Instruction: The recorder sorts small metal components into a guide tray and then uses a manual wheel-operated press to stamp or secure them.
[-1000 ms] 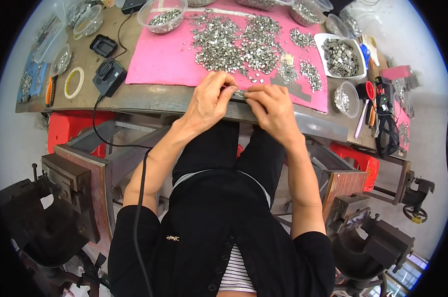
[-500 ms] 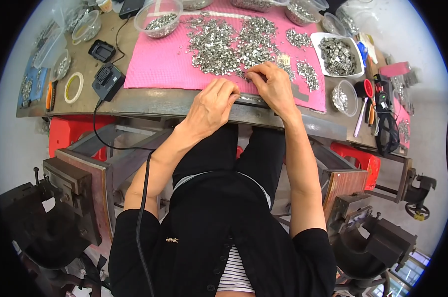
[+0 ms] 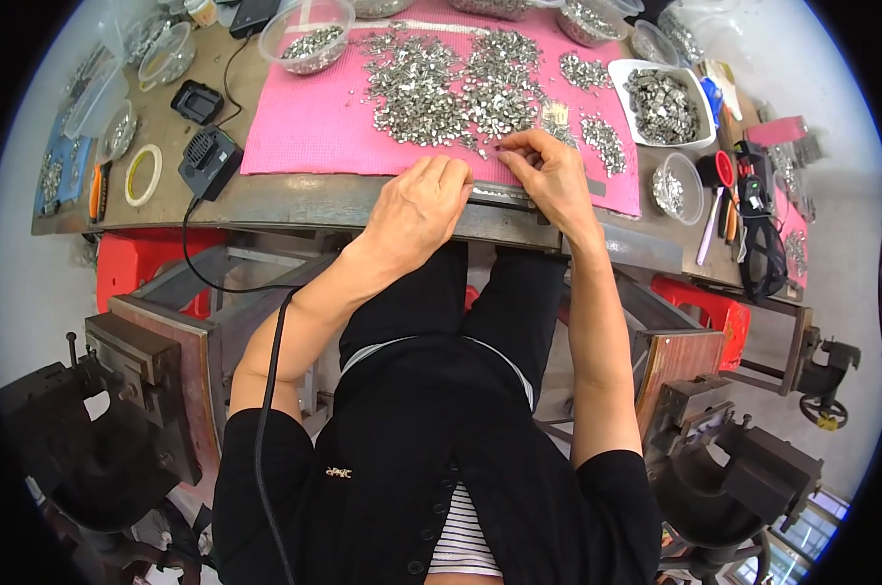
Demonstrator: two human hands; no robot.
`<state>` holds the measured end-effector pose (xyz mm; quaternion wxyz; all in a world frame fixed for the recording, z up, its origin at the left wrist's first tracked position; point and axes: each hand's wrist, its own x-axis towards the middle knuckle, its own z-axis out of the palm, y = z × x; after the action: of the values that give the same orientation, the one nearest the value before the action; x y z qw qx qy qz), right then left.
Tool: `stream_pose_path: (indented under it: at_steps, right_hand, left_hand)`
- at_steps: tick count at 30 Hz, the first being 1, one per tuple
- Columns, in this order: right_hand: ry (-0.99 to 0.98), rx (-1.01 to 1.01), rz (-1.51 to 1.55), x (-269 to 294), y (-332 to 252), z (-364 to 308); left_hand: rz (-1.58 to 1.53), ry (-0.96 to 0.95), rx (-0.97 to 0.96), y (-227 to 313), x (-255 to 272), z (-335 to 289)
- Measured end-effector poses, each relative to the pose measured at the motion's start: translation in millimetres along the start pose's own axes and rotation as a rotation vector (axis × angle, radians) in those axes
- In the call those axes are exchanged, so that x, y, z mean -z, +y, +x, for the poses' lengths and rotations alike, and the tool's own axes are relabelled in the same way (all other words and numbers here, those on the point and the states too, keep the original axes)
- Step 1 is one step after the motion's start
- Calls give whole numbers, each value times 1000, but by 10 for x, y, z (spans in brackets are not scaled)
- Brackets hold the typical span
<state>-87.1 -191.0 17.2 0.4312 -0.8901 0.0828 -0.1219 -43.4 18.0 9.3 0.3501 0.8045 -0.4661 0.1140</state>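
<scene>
- Stretching across the upper part of the view, the workbench (image 3: 173,219) has a worn metal front edge, with the person seated against it.
- Spread over its middle is a pink mat (image 3: 300,132), reaching nearly to that front edge.
- Dark vises stand low on both sides, one at the left (image 3: 134,366) and one at the right (image 3: 753,478).
- Right of the main heaps, a white tray (image 3: 692,143) is full of small metal parts.
- At the mat's upper left sits a clear round tub (image 3: 277,49), partly filled with similar parts.
- The left hand (image 3: 417,205) rests over the bench's front edge, fingers curled in closely beside the left end of a metal strip; whether it grips the strip cannot be told.
- The right hand (image 3: 555,180) is over the mat's near edge, thumb and forefinger brought narrowly together just beside the heap; whether a part is pinched there cannot be told.
- A black charger (image 3: 210,161) lies left of the mat.
- The metal strip (image 3: 504,196) lies along the bench edge, between and below the hands.
- Tiniest are the loose metal parts (image 3: 417,102), heaped on the mat beyond the fingers.
</scene>
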Motion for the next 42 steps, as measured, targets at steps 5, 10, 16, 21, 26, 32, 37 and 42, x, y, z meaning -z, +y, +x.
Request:
stream_pose_path:
  at_steps: [5,10,16,21,26,32,37,42]
  right_hand:
    - [-41,76,-45,59,16,-5]
    - [-14,169,-147,4,39,14]
    - [-45,156,-200,18,-15,30]
    - [-16,147,-114,-4,0,12]
    - [-22,190,-123,-4,72,-3]
    - [-29,211,-223,-24,51,31]
    - [7,267,-224,-37,16,18]
    - [8,212,-82,-2,-144,-195]
  left_hand:
    - [-49,-20,-17,-90,29,18]
    - [-134,-13,-17,-132,23,13]
    - [-115,-24,-30,-123,40,16]
    - [-21,-84,-57,-100,70,44]
    - [69,-101,-138,-92,52,84]
    - [-37,-14,-145,-131,20,28]
    - [-79,27,-128,-160,-16,21]
    - [-181,62,-115,-205,-32,-25]
